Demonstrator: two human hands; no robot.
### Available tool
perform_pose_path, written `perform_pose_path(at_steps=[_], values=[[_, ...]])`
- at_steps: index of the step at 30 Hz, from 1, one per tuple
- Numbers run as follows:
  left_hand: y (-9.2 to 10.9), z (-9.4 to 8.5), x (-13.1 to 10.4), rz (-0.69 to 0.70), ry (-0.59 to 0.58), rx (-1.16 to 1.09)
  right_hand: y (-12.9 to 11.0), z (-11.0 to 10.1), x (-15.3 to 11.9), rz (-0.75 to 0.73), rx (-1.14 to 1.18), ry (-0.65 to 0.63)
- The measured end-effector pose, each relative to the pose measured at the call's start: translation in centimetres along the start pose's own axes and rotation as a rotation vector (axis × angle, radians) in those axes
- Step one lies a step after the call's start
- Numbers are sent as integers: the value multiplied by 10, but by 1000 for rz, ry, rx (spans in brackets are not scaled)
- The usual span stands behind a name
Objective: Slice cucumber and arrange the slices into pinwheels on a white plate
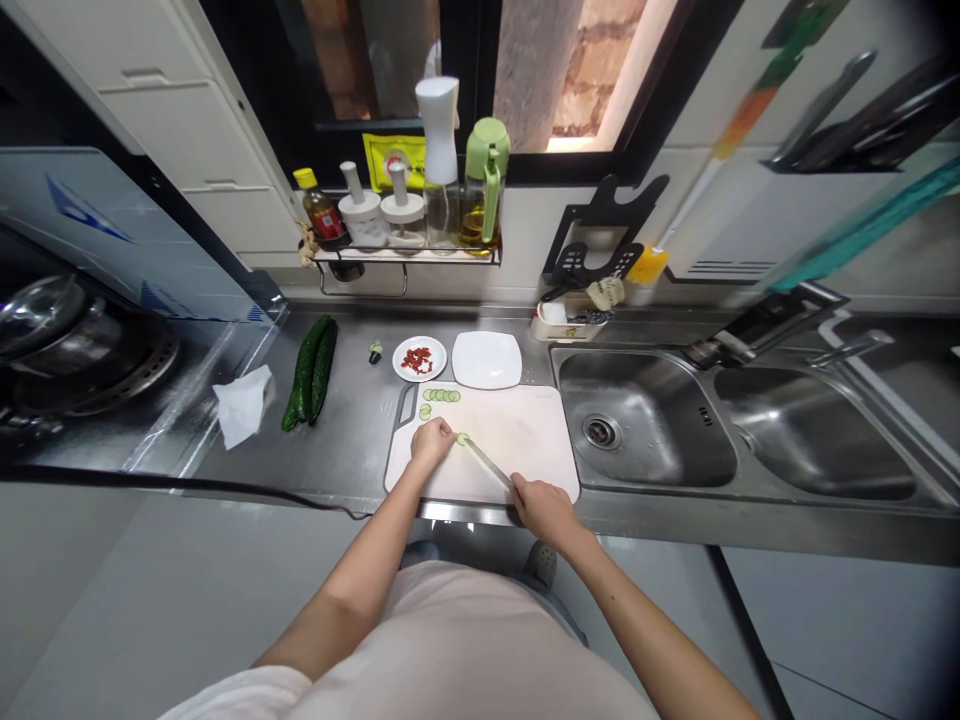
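Observation:
A knife (487, 463) is gripped by its handle in my right hand (544, 508), its blade slanting up-left over the white cutting board (517, 425). At the blade's tip lies a pale green cucumber slice (463, 439). Just left of that slice is my left hand (433, 442), fingers curled and drawn together; what they pinch, if anything, is hidden. A row of cucumber slices (441, 396) runs along the board's upper left, with a couple more slices (425, 411) beneath it.
Behind the board stand a plate of red chopped pieces (417, 360) and a white plate (487, 360). Whole cucumbers (310, 372) and a white tissue (242, 406) lie to the left. A double sink (645, 470) adjoins on the right; a condiment rack (409, 257) hangs above.

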State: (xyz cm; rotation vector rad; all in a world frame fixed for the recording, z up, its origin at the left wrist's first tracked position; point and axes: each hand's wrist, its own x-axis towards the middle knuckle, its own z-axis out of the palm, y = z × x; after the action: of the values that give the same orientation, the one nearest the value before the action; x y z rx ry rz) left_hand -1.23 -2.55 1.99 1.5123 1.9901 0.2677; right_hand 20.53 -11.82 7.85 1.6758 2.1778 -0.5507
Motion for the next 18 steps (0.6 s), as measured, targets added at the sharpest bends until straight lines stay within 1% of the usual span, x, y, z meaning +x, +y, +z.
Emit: perform_pose_path(at_steps=[7,18], values=[[1,-2,0,-12,-21,24,-2,-5,1,1,0,-49],[1,-1,6,-32,-58,59,-5,-19,11,-20,-21,-98]])
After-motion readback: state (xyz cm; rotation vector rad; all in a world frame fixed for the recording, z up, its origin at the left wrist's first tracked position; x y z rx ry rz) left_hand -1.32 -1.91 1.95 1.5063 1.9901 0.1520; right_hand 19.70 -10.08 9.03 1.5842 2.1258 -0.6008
